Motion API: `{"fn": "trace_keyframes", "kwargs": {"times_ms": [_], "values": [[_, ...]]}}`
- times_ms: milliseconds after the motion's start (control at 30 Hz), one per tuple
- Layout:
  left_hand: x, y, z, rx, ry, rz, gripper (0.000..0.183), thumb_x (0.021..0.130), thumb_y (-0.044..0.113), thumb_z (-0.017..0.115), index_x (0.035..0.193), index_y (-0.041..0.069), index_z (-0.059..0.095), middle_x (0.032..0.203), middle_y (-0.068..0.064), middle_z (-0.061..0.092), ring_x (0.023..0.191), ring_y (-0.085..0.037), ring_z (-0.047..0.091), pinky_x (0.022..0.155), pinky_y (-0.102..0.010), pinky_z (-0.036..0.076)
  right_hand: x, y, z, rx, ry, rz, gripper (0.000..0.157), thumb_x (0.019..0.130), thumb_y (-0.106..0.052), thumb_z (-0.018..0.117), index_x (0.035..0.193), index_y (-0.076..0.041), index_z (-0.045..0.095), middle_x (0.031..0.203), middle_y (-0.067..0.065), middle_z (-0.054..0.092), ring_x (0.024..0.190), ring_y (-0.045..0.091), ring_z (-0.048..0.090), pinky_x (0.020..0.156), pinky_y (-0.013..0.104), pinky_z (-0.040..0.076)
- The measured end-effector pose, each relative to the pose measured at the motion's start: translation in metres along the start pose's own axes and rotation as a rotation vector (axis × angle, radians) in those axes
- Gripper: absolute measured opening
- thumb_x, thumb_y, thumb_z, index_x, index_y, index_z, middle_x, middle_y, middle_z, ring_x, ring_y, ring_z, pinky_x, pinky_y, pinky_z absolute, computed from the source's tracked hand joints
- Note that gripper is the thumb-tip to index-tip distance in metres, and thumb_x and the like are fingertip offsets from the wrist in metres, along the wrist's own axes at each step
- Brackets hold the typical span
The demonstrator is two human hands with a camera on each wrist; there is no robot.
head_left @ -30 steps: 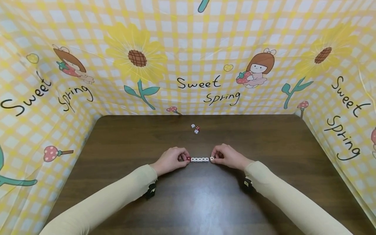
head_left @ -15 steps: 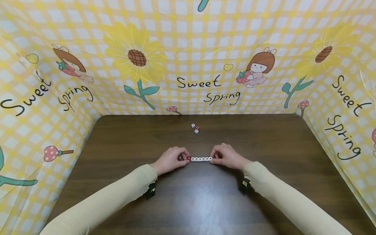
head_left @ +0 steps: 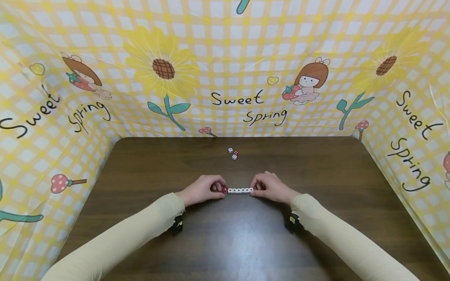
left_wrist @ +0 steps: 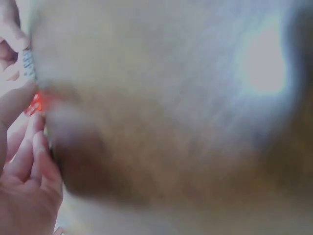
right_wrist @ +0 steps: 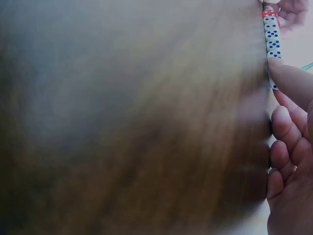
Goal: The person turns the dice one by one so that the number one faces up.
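A straight row of several white dice (head_left: pixel 238 191) with a red die (head_left: pixel 225 190) at its left end lies between my hands. My left hand (head_left: pixel 205 189) pinches the red die between thumb and fingertips; in the left wrist view the red die (left_wrist: pixel 35 105) shows between them. At the other end, my right hand (head_left: pixel 271 188) holds the last white die (head_left: pixel 251 190) by thumb and index finger, up against the row. From the right wrist, the white dice (right_wrist: pixel 273 43) show blue pips, partly covered by the thumb.
Farther back on the dark wooden table (head_left: pixel 158 164) lie two white dice (head_left: pixel 234 157) and a red-and-white die (head_left: pixel 236 153), close together. A yellow checked cloth (head_left: pixel 225 58) with printed flowers rises behind the table and along both sides.
My right hand has moved left, bringing its white die from a small gap up to the row's end. The left fingers have shifted slightly left, and more of the red die shows.
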State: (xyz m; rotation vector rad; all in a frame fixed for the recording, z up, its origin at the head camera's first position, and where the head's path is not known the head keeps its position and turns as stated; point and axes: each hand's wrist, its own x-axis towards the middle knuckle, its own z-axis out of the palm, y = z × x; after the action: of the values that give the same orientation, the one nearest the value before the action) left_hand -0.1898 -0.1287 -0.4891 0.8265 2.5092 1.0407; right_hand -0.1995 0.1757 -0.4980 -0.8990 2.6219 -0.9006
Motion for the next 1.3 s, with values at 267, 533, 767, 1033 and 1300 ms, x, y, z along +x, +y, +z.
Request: {"fn": "trace_keyframes", "kwargs": {"times_ms": [267,533,767,1033,1300], "values": [[0.018,-0.007,-0.017,-0.022,0.023,-0.056,0.014,0.100,0.023,0.073,0.108,0.011,0.073,0.094,0.004,0.071,0.086,-0.010,0.064,0.081,-0.031,0.055,-0.001,0.006,0.003,-0.004,0.002,-0.008,0.017,0.092,-0.030,0.082,0.095,-0.022,0.067,0.074,-0.015,0.052,0.079,0.011,0.041,0.083,0.037,0.029],[0.063,-0.025,-0.026,0.036,0.190,-0.115,0.006,0.101,0.016,0.069,0.102,0.010,0.072,0.094,-0.003,0.070,0.087,-0.017,0.064,0.084,-0.038,0.054,-0.002,0.007,0.006,-0.007,-0.006,-0.008,0.017,0.091,-0.030,0.082,0.094,-0.023,0.067,0.073,-0.015,0.051,0.078,0.011,0.041,0.083,0.036,0.030],[0.090,-0.031,-0.024,0.071,0.292,-0.177,0.011,0.101,0.017,0.069,0.105,0.007,0.072,0.096,-0.008,0.071,0.088,-0.022,0.065,0.083,-0.041,0.053,0.000,0.007,0.010,-0.008,-0.015,-0.005,0.017,0.091,-0.031,0.082,0.094,-0.023,0.067,0.074,-0.015,0.051,0.078,0.010,0.041,0.083,0.035,0.031],[0.107,-0.030,-0.021,0.093,0.393,-0.283,0.018,0.103,0.024,0.067,0.109,0.008,0.073,0.103,-0.009,0.072,0.093,-0.025,0.067,0.084,-0.046,0.053,0.001,0.008,0.011,-0.026,-0.003,-0.009,0.017,0.092,-0.032,0.082,0.095,-0.024,0.066,0.075,-0.016,0.051,0.079,0.010,0.039,0.083,0.035,0.030],[0.121,-0.024,-0.022,0.116,0.416,-0.320,0.021,0.102,0.033,0.068,0.107,0.014,0.075,0.099,-0.006,0.072,0.091,-0.026,0.067,0.080,-0.049,0.052,0.002,0.011,0.005,-0.045,0.020,-0.038,0.016,0.093,-0.032,0.080,0.096,-0.023,0.067,0.076,-0.017,0.051,0.077,0.008,0.038,0.081,0.034,0.029]]}}
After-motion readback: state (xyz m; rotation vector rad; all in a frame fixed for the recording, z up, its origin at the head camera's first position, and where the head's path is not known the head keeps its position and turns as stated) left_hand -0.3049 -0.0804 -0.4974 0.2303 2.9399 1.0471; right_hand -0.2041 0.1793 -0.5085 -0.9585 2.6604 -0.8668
